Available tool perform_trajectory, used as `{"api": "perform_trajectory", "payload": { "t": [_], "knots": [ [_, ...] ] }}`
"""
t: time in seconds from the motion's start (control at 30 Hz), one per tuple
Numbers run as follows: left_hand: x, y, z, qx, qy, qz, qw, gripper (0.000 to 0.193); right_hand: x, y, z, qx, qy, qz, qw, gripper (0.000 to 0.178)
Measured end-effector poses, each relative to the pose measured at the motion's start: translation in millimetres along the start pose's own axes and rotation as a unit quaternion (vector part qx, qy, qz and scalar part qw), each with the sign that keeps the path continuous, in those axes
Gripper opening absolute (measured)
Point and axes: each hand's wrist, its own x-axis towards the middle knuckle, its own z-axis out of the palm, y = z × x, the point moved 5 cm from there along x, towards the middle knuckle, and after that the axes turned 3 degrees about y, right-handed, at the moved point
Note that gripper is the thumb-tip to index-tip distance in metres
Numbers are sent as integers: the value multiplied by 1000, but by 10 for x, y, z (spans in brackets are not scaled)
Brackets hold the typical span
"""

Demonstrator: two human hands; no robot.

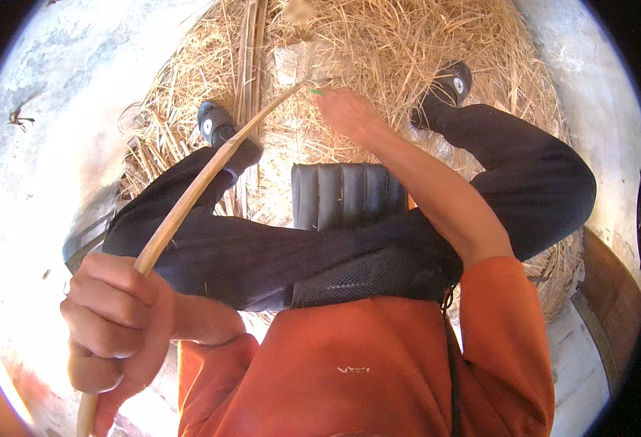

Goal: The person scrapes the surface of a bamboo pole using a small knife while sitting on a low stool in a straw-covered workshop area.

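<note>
Straw underfoot, thick & loose. Pale wooden stick slants from lower L to upper ctr, over dark-trousered leg. L hand clenched round its lower part; R hand by its far tip, fingers curled, w/ small green bit, exact grip can't tell. Black ribbed pad btwn feet & lap; pale mottled surfaces both sides, brown panel far R.

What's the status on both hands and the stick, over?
Left hand closed around wooden stick. Right hand near its far tip, grip unclear. Left trouser leg behind stick, dry straw beyond tip.
</note>
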Motion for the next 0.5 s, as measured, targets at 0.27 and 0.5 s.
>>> {"api": "perform_trajectory", "payload": {
  "t": [0.27,0.5],
  "knots": [
    [59,-22,-66,0,28,20,999,52,348,433,436,-4,24,36,999,38],
    [18,-89,-92,-107,12,5,994,46,597,664,758,-35,-5,42,999,40]
  ]
}}
